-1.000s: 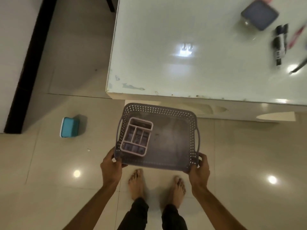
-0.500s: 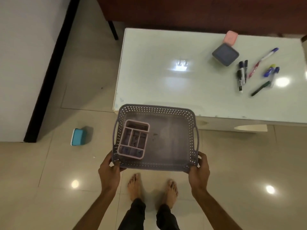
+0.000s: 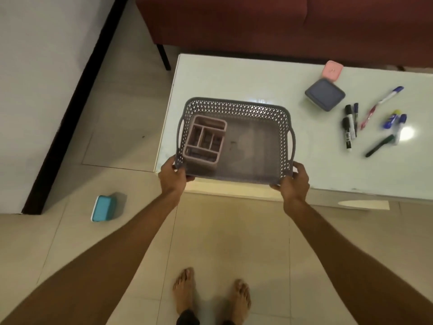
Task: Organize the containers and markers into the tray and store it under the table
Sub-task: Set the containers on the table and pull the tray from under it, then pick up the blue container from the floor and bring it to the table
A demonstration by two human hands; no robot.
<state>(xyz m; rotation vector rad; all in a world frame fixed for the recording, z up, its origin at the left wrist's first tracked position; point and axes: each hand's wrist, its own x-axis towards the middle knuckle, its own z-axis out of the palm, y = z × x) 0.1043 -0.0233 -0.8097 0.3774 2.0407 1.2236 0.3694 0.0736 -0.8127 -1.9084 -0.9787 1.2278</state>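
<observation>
I hold a grey perforated tray [image 3: 257, 146] over the near left part of the white table [image 3: 234, 76]. My left hand [image 3: 173, 174] grips its near left corner and my right hand [image 3: 293, 181] its near right corner. A pink divided organizer [image 3: 205, 139] stands in the tray's left half. On the table to the right lie a grey-lidded container [image 3: 325, 94], a small pink container [image 3: 332, 70] behind it, and several markers [image 3: 372, 123]. A teal-lidded container [image 3: 103, 208] lies on the floor to the left.
A dark red sofa [image 3: 257, 22] runs along the table's far side. A white wall with a black skirting strip [image 3: 70, 109] stands on the left. My bare feet [image 3: 210, 299] are on the beige tiled floor in front of the table.
Both hands have carried the tray up and forward, from above the floor in front of the table to over its near left part. The view has tilted up, showing the sofa.
</observation>
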